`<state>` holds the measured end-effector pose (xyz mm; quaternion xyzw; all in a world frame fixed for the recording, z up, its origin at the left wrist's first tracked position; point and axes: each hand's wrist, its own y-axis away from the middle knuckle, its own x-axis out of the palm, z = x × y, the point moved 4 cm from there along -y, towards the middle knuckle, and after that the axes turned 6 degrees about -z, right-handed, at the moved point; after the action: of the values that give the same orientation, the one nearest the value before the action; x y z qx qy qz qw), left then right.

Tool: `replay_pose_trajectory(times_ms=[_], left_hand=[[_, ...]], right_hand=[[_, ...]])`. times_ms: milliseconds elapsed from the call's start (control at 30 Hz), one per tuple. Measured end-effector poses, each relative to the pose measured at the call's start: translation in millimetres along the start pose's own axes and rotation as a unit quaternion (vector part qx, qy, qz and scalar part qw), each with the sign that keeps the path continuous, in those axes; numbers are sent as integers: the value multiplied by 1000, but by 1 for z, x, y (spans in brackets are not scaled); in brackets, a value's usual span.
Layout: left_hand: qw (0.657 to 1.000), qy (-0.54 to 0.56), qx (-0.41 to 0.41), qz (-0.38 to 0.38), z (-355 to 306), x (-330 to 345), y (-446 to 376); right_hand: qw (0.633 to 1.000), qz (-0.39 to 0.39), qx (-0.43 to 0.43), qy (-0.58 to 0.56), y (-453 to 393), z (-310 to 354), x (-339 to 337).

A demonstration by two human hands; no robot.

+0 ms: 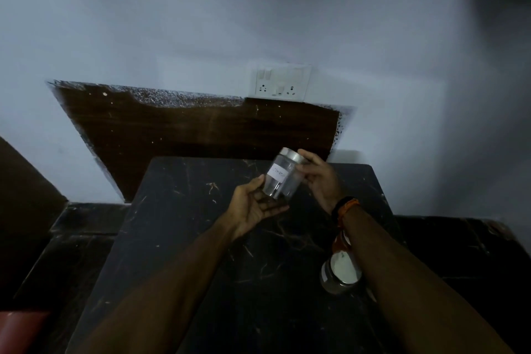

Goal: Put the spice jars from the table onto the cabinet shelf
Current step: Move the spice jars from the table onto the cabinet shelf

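Two bare forearms reach out from the bottom of the view over a black marble-patterned table (178,253), and both meet at one jar held above its far half. On the left, the left hand (255,207) lies palm up, fingers curled under the base of a clear glass spice jar (283,174), bearing its weight. That jar tilts, its silver lid toward the wall and its white handwritten label turned up, probably so the person can read it before shelving it; the writing is too blurred to make out. Further right, the right hand (319,178) closes around the lid end, steadying it, with an orange thread band (346,205) at the wrist. Beneath that right forearm a second jar (340,273) stands on the table near its right edge, partly hidden by the arm, waiting its turn. Behind, a white switch and socket plate (281,80) sits on the wall above a dark wooden panel (172,129). No cabinet shelf is in sight.
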<state>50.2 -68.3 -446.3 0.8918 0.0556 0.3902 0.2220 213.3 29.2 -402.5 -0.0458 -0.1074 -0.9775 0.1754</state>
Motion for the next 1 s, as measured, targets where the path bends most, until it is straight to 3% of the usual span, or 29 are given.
replay_pose_trajectory(times_ms=[300,633,1000], left_hand=[[991,-35,89,94,-32,50,-2],[970,-96,191,113,-101,131,6],[931,-193,277,139,-183,223,21]], right_hand=[[995,-59,-62,-60,-6,55,12],[976,-65,-174,-115,-10,160,17],[946,-99,-301,-69,0,283,17]])
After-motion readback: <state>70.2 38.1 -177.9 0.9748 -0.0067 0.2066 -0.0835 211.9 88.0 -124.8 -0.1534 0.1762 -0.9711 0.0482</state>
